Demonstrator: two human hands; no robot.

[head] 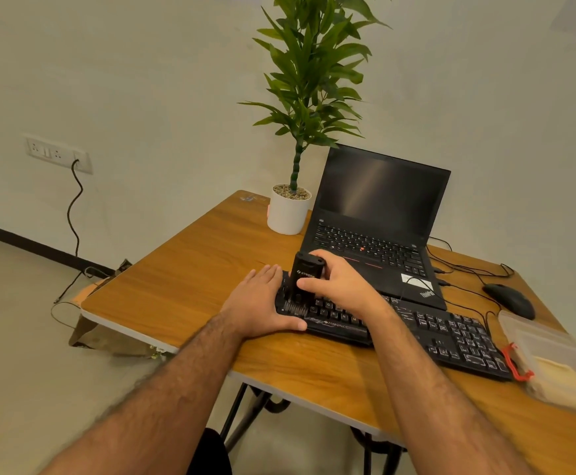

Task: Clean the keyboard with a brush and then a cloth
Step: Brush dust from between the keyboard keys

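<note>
Black Zebronics keyboard [417, 330] lying across wooden worktop [183, 282], in front of open ThinkPad laptop [375, 228]. Right hand [334, 282] gripping black brush [303, 282], fingers and thumb curled round its body, bristles touching keys at keyboard's left end. Left hand [262, 303] pressing flat on that same end, fingers straight, thumb along front edge. Black mouse [509, 299] and clear plastic box [550, 358] with red latch sitting to the right; potted plant [290, 210] standing beside laptop.
</note>
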